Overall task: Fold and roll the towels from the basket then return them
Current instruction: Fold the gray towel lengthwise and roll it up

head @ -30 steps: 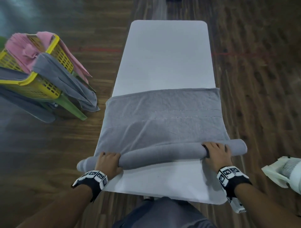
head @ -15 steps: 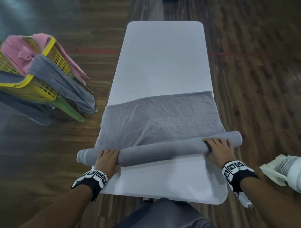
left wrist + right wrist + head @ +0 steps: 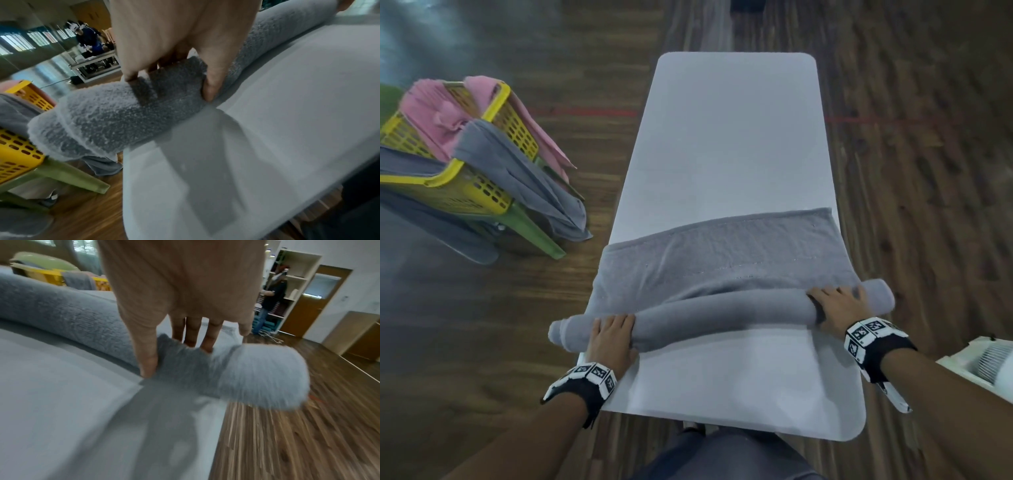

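Note:
A grey towel lies across the white table (image 3: 732, 137), its near part wound into a long roll (image 3: 722, 315) and its far part still flat (image 3: 722, 253). My left hand (image 3: 613, 334) grips the roll near its left end, fingers over the top and thumb on the near side (image 3: 174, 40). At the right end my right hand (image 3: 835, 306) holds the roll the same way (image 3: 185, 288). Both roll ends (image 3: 115, 116) (image 3: 257, 378) stick out past the table's sides. The yellow basket (image 3: 458, 190) stands to the left, holding a pink towel (image 3: 438, 109) and other grey towels (image 3: 524, 174).
The basket sits on a green stool (image 3: 534, 233) on the wooden floor. A white fan (image 3: 983, 363) is at the right edge, close to my right forearm. People stand far off in the room in the wrist views.
Both hands have pushed the roll away from me along the table. The roll is thicker and the flat stretch of towel beyond it is shorter.

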### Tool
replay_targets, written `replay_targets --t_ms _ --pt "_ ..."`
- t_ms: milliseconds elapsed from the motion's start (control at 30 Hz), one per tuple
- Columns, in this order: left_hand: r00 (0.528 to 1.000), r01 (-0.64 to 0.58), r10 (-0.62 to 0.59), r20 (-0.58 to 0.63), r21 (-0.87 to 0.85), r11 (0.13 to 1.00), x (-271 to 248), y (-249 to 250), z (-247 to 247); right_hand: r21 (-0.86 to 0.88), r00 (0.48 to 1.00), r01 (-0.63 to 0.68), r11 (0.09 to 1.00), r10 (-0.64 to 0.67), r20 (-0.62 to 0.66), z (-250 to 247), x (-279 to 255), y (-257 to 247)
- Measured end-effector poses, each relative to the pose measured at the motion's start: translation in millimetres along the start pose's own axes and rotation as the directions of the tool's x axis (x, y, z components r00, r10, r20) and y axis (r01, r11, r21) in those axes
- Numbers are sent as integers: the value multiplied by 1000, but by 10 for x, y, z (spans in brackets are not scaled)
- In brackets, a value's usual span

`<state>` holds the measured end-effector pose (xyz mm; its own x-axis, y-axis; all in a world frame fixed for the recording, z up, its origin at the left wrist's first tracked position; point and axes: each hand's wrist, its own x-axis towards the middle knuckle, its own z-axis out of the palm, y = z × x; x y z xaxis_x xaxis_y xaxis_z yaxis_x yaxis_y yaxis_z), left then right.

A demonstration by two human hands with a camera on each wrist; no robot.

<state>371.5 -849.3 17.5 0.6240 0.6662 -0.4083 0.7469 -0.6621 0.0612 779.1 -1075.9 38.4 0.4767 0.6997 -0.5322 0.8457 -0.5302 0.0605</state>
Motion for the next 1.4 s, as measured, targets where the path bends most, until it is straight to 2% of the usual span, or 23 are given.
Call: replay_targets --t_ms 67,133,200,233,300,333,367,433,567,633,700,733,800,833,900,1033,1100,1133,1167,1233,1267,1333,1400 --pt "1000 -2 2 -20 -22 1000 -44 4 -24 -28 999 23 999 -22 46 10 -43 -54" --pt "1000 -15 15 23 -6 1000 -5 -45 -95 -51 990 50 997 -43 132 17 -59 -74" --pt "999 -26 26 29 10 1000 55 -132 -190 15 975 62 998 -63 214 -28 -72 -36" --pt "999 -24 24 -24 -22 999 98 -162 -235 54 979 52 997 -61 197 -60 -79 -19" --pt "985 0 -18 -171 -101 995 164 -159 -267 136 999 25 990 -31 41 -76 -62 7" --pt "981 17 -38 -193 -111 994 180 -126 -256 203 999 14 979 -6 -39 -34 -47 18" --pt "988 24 -40 -152 -103 994 177 -81 -236 253 997 9 967 10 -76 14 -45 11" --pt "999 6 -8 -45 -32 999 133 -37 -113 257 1000 11 966 -9 -9 123 -104 -19" --pt "996 -78 74 43 106 991 103 -6 -134 94 999 32 995 -32 -8 189 -167 -29" --pt "991 -93 80 104 123 988 189 16 -273 84 996 30 996 -37 85 118 -98 -6" --pt "987 -52 38 155 88 995 279 16 -387 145 986 -15 989 -9 165 14 -19 21" --pt "994 -27 23 105 44 999 309 3 -419 200 993 -31 979 8 115 -26 26 49" --pt "997 6 -10 -81 -57 998 352 -20 -402 334 997 -33 942 53 -53 -76 87 96" --pt "994 7 -16 -110 -80 997 353 -24 -370 380 995 -8 925 46 -91 -64 89 102" --pt "999 -29 28 -39 -28 999 313 -32 -280 335 998 50 941 -31 -63 9 15 57" --pt "979 -176 155 130 166 970 281 -57 -204 85 988 128 988 -119 -99 209 -115 10" --pt "960 -236 197 196 198 951 345 -61 -276 -28 992 128 991 -128 -2 87 -102 -14" --pt "959 -226 184 213 193 955 365 -51 -326 -47 994 105 993 -104 38 18 -64 -12" --pt "972 -184 154 177 168 968 388 -47 -365 -37 996 79 996 -78 34 -43 -9 8" --pt "999 -45 45 -19 25 999 397 -70 -376 74 999 9 997 -5 -54 -155 75 69" --pt "996 15 -19 -89 -42 999 392 -104 -371 140 995 -13 990 27 -94 -185 106 97" --pt "993 90 -94 -69 -69 994 382 -211 -329 199 998 -34 979 44 -43 -205 112 142" --pt "997 69 -69 45 3 998 398 -308 -328 142 999 -26 990 20 46 -159 82 183"
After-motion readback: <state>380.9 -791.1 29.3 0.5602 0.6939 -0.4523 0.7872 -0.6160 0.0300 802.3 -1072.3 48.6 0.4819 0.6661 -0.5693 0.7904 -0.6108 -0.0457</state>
